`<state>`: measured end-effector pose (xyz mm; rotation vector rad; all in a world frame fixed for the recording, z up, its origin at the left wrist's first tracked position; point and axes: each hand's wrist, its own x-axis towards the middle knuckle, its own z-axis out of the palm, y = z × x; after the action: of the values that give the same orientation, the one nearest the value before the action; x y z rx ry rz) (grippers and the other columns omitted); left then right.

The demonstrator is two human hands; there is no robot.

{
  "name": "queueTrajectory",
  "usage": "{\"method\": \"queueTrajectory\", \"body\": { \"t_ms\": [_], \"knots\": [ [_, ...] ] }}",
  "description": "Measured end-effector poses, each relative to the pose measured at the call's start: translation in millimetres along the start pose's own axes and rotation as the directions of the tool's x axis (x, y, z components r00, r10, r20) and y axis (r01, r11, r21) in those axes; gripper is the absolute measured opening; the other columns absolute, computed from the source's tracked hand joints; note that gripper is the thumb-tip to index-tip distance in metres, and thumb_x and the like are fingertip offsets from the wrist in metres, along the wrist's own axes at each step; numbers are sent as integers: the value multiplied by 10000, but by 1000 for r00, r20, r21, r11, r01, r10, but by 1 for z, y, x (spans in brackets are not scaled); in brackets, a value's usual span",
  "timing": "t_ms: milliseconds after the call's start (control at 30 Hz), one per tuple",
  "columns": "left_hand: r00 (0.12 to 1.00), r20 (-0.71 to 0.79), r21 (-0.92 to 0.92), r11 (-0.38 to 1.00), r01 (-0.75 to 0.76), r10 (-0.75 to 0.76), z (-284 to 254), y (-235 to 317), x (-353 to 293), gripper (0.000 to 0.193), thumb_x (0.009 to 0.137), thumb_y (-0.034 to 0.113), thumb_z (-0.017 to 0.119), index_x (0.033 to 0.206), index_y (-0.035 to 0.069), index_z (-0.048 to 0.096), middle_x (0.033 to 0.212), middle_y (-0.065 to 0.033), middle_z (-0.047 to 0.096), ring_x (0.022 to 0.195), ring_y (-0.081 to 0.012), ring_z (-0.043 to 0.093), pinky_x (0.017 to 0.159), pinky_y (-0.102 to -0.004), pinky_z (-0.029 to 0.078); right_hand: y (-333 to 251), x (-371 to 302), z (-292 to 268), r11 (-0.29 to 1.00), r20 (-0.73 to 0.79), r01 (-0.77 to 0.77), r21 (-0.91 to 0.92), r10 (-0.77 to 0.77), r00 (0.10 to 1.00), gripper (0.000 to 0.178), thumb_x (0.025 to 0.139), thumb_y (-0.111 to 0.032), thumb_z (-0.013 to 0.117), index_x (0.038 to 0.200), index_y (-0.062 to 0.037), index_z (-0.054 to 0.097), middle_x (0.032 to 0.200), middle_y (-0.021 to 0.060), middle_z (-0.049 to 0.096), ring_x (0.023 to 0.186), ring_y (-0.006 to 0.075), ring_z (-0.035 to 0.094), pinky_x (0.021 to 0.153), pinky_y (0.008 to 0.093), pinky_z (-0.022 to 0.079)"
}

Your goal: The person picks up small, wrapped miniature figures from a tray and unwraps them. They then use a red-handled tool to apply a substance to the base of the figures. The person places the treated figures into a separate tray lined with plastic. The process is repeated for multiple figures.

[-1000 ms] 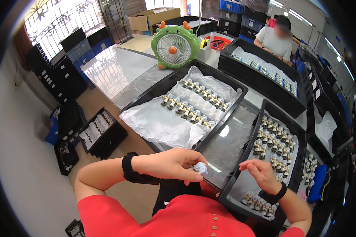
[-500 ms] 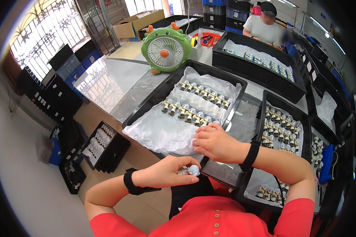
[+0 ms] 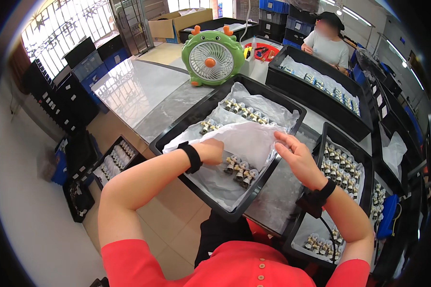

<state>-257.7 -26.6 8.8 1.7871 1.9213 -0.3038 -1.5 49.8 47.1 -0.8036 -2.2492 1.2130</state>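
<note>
A black tray [image 3: 223,210] lined with thin white sheets holds rows of small figurines [image 3: 248,112] with clear domes. The near part of the top white sheet [image 3: 249,138] is folded back, baring several figurines [image 3: 242,171] on a lower layer. My left hand [image 3: 209,152] is inside the tray against this sheet, left of the bared figurines. Its fingers are curled; what they hold, if anything, is hidden. My right hand [image 3: 299,160] is at the tray's right side, fingers stretched out and thumb apart, the tips by the folded sheet's right edge.
A green fan [image 3: 215,58] stands beyond the tray on the grey table [image 3: 163,103]. More figurine trays lie to the right [image 3: 364,178] and at the far right [image 3: 316,103], near a person [image 3: 328,43] in white. A lower stacked tray [image 3: 115,160] stands at left.
The near part of the sheet has been lifted and folded back, uncovering figurines. My left hand moved forward into the tray; the dome-topped item it held is out of sight. My right hand moved right.
</note>
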Motion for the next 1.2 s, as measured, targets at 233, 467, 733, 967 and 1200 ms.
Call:
{"method": "queueTrajectory", "body": {
  "t_ms": [233, 467, 733, 967, 1200],
  "knots": [
    [991, -52, -156, 981, 111, -121, -1, -4, 22, 618, 794, 335, 661, 1250, -19, 442, 1063, -256, 608, 1003, -372, 597, 861, -406, 472, 1, -9, -5, 999, -3, 9, 39, -9, 1000, 454, 919, -270, 559, 1263, 23, 517, 1281, 152, 518, 1174, 230, 504, 925, 311, 425],
    [983, -151, -245, 967, 64, -104, 7, -19, 29, 671, 752, 196, 721, 1282, -10, 363, 1031, -215, 611, 907, -311, 638, 708, -360, 549, 5, -12, -7, 995, -14, 23, 93, -22, 1000, 448, 916, -259, 567, 1263, 20, 519, 1289, 154, 511, 1170, 227, 506, 932, 314, 429],
    [986, -71, -487, 868, 99, -152, 4, -7, 35, 612, 725, 143, 738, 1201, -30, 395, 1012, -186, 606, 802, -240, 665, 609, -331, 583, 6, -22, -7, 992, -14, 29, 124, -28, 1000, 459, 894, -271, 590, 1270, -20, 507, 1277, 126, 506, 1134, 209, 504, 906, 315, 426],
    [968, 87, -474, 845, 247, -234, -6, 2, 33, 583, 718, 161, 741, 1142, -77, 419, 990, -195, 590, 727, -258, 672, 539, -324, 583, 8, -44, -23, 997, -3, -11, 80, 12, 1000, 513, 872, -263, 610, 1311, -45, 458, 1285, 109, 499, 1146, 224, 494, 918, 351, 416],
    [988, 92, -604, 782, 156, -126, -5, -18, 39, 545, 736, 183, 734, 1124, -79, 454, 952, -184, 597, 805, -213, 660, 643, -303, 574, 20, -71, -43, 990, -32, -84, 112, 88, 996, 556, 852, -248, 626, 1333, -50, 427, 1328, 101, 482, 1177, 227, 485, 938, 355, 413]
  ]
}}
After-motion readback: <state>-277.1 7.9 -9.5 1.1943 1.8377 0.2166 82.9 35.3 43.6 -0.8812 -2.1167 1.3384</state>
